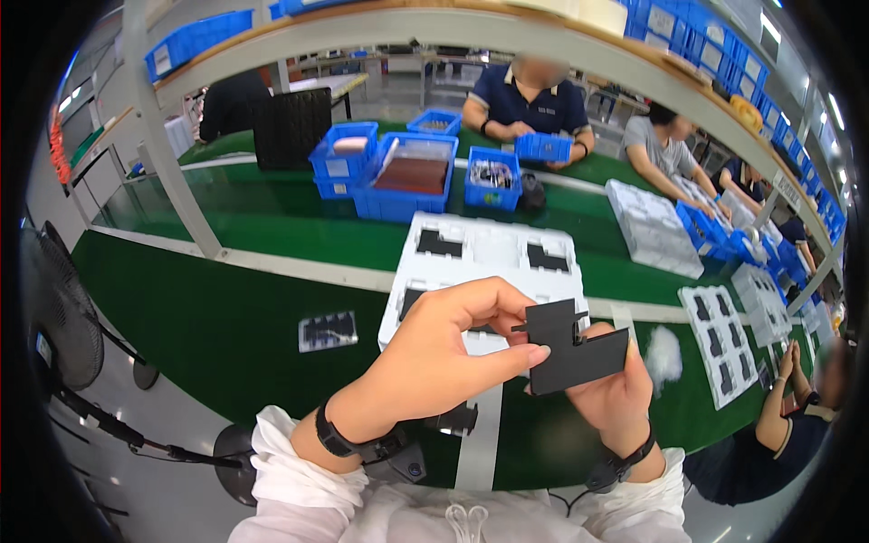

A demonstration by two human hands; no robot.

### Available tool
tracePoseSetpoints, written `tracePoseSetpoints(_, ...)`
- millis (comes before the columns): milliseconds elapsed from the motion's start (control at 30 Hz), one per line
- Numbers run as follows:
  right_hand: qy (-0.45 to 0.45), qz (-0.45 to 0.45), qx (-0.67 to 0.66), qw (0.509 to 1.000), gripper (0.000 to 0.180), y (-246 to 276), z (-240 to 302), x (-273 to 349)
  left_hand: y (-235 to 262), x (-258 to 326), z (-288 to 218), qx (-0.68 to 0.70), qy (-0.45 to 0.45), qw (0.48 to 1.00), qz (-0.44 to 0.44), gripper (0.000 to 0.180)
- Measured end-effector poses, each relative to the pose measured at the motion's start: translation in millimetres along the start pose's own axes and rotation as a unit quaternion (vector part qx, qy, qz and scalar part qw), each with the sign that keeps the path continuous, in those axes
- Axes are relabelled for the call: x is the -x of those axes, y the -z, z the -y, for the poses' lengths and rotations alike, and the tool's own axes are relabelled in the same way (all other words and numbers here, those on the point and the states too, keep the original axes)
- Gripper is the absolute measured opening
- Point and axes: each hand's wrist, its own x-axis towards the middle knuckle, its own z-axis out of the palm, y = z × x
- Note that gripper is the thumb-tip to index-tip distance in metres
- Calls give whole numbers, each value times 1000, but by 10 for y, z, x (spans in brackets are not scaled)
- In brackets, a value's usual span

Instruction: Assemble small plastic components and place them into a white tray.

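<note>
A flat black plastic part (572, 348) with a notched outline is held up between both hands over the green bench. My left hand (444, 353) pinches its left edge with thumb and fingers. My right hand (615, 389) cups it from behind and below. Just beyond the hands lies a white foam tray (489, 253) with black parts set in some of its pockets. Both wrists wear dark bands and white sleeves.
A small clear blister tray (328, 331) lies to the left on the green bench (226, 317). Blue bins (403, 176) stand further back. Other white trays (720, 339) lie at right. Several people work across and at right; a fan (63, 312) stands at left.
</note>
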Motion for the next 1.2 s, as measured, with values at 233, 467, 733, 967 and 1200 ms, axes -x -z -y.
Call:
tracePoseSetpoints(233, 167, -172, 285, 928, 22, -430, 180, -299, 95, -10, -91, -78, -106, 987, -90, 20)
tracePoseSetpoints(467, 204, -176, 333, 904, 25, -650, 131, -447, 195, 62, -160, -34, -168, 970, -175, 12)
tracePoseSetpoints(733, 228, -147, 399, 876, 14, -553, 64, -385, 157, -24, -11, -20, -174, 966, -192, 20)
tracePoseSetpoints(967, -61, 3, -50, 997, 28, -669, -45, -511, 134, -183, 57, 225, -303, 925, -45, 90)
tracePoseSetpoints(1200, -184, 140, -176, 957, 46, -556, -318, -553, 229, -78, 63, 270, -287, 918, 45, 75)
